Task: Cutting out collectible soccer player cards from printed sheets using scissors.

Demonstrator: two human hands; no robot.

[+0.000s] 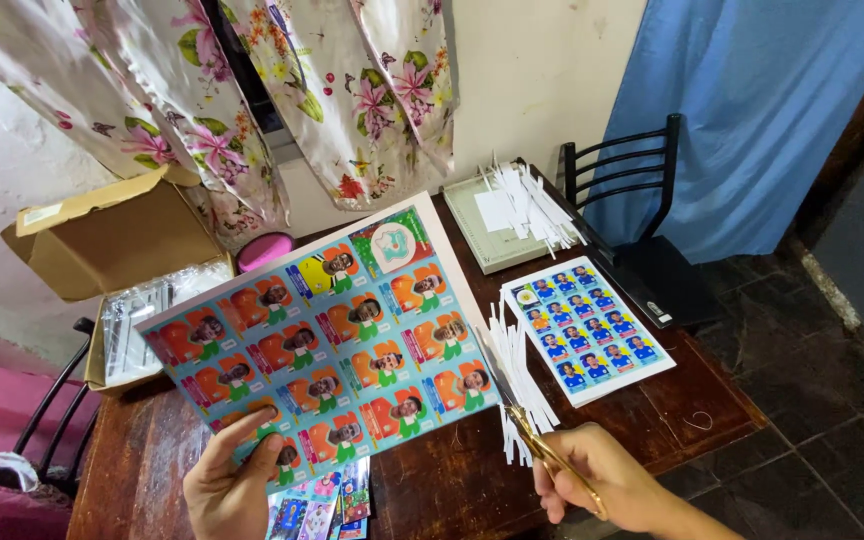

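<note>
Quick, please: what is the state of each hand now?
Left hand: closed, holding the sticker sheet.
Right hand: closed, holding gold scissors.

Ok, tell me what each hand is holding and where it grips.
The left hand pinches the printed sticker sheet at its lower left corner. The right hand holds gold-handled scissors by the handles.

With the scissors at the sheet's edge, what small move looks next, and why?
Probably close the scissors in the right hand to continue the cut along the right edge of the sticker sheet, which the left hand holds up; white trimmed strips already hang beside that edge.
</note>
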